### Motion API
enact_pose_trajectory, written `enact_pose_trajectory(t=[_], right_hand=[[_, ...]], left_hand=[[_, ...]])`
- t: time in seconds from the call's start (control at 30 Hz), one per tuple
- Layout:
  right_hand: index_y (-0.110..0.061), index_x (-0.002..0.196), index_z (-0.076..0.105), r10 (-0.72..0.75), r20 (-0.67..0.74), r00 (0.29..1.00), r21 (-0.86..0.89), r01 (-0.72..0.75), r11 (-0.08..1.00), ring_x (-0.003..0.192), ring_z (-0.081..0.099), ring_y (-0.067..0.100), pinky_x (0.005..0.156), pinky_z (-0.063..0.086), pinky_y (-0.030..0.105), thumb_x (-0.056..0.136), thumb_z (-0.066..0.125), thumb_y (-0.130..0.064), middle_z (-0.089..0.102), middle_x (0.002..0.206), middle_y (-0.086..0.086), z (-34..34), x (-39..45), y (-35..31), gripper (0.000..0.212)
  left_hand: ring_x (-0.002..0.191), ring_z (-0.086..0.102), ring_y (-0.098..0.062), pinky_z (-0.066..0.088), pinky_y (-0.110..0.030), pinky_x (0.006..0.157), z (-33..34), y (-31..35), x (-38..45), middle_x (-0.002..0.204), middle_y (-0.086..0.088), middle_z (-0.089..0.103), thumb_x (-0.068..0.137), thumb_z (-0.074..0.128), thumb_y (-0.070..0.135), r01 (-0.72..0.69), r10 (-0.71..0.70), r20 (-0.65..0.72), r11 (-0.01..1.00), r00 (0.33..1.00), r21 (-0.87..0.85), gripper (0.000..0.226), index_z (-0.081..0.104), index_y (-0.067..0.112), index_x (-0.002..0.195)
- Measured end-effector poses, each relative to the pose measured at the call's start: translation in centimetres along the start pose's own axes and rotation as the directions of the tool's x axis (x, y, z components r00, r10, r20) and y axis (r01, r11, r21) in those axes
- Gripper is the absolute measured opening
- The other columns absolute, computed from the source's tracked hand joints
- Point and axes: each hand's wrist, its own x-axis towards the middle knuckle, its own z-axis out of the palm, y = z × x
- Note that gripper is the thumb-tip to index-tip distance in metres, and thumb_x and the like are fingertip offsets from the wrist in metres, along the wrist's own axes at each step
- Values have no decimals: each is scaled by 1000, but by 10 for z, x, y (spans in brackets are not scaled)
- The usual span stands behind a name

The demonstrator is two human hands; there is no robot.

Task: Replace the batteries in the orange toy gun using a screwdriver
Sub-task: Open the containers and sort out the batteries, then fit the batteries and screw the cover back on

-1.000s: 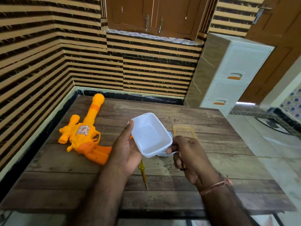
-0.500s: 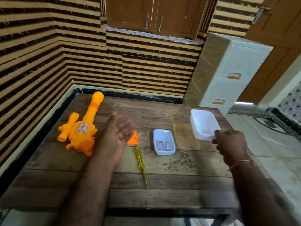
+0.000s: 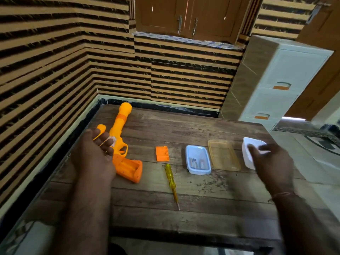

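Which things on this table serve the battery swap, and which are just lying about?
For the job: toy gun, battery cover, screwdriver, blue tray holding batteries.

Lying about: clear lid, white tub under the right hand, drawer unit.

My tabletop (image 3: 202, 205) is worn, matt wood grain. The toy gun (image 3: 127, 162) is smooth orange plastic, the screwdriver (image 3: 170, 176) handle clear glossy yellow plastic, the lid (image 3: 223, 155) translucent amber plastic.
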Motion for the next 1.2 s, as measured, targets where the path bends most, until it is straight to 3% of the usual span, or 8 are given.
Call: enact_pose_trajectory(t=[0.1, 0.2, 0.33, 0.4, 0.6, 0.87, 1.03, 1.2], right_hand=[[-18, 104, 68, -257, 382, 887, 202, 191, 960, 75, 64, 12, 68, 49, 25, 78, 79, -38, 69, 85, -1, 23, -58, -69, 34], [-24, 121, 61, -470, 612, 636, 181, 466, 866, 94, 65, 14, 78, 52, 27, 69, 83, -47, 67, 105, -2, 65, -106, -116, 61], [-19, 129, 54, -518, 751, 410, 103, 701, 705, 116, 58, 28, 92, 51, 41, 71, 79, -51, 61, 126, 10, 111, -130, -140, 71], [-18, 120, 58, -546, 746, 382, 108, 739, 665, 109, 61, 29, 86, 53, 39, 75, 76, -49, 65, 118, 11, 123, -130, -141, 57], [-17, 110, 59, -607, 673, 422, 181, 702, 688, 90, 64, 25, 69, 50, 32, 73, 75, -47, 67, 101, 6, 131, -128, -128, 50], [-19, 84, 59, -632, 562, 533, 396, 497, 772, 59, 57, 11, 55, 47, 35, 71, 74, -36, 62, 68, -4, 98, -127, -103, 26], [-17, 83, 60, -602, 513, 612, 459, 396, 795, 58, 59, 17, 56, 50, 41, 65, 68, -46, 64, 66, 0, 73, -121, -89, 36], [-24, 102, 67, -608, 522, 599, 546, 313, 777, 57, 57, 3, 55, 46, 23, 70, 78, -36, 63, 68, -9, 43, -124, -78, 35]], left_hand=[[70, 60, -4, 46, -18, 59, -13, 7, 7, 99, 5, 64, 94, 47, 31, -23, 25, -176, 1000, 984, 15, 14, 60, 27, 91], [124, 58, -18, 46, -31, 102, -17, 8, 8, 135, -3, 61, 96, 45, 27, 33, -32, -240, 999, 970, -3, 40, 57, 15, 132], [109, 60, -16, 48, -26, 78, -16, 9, 5, 104, 4, 64, 99, 43, 31, 47, -41, -237, 999, 971, 21, 26, 59, 21, 116], [123, 52, -21, 42, -33, 94, -17, 6, 13, 132, -3, 58, 102, 31, 34, 93, -83, -171, 994, 982, 53, 41, 52, 18, 133], [71, 53, -8, 37, -27, 55, -14, -6, 2, 85, 5, 57, 101, 40, 36, 157, -148, -188, 987, 971, 38, 23, 58, 22, 104], [93, 63, -28, 54, -52, 79, -1, -36, -21, 115, -7, 59, 49, 73, 64, 193, -181, -312, 981, 933, 8, 84, 47, 23, 118], [97, 68, -33, 56, -47, 79, 15, -49, -53, 113, -17, 69, 88, 63, 51, 315, -305, 134, 947, 943, -64, 49, 60, 15, 122], [102, 65, -37, 53, -47, 79, 17, -56, -68, 115, -19, 67, 97, 55, 36, 334, -301, 285, 940, 910, -72, 41, 57, 10, 128]])
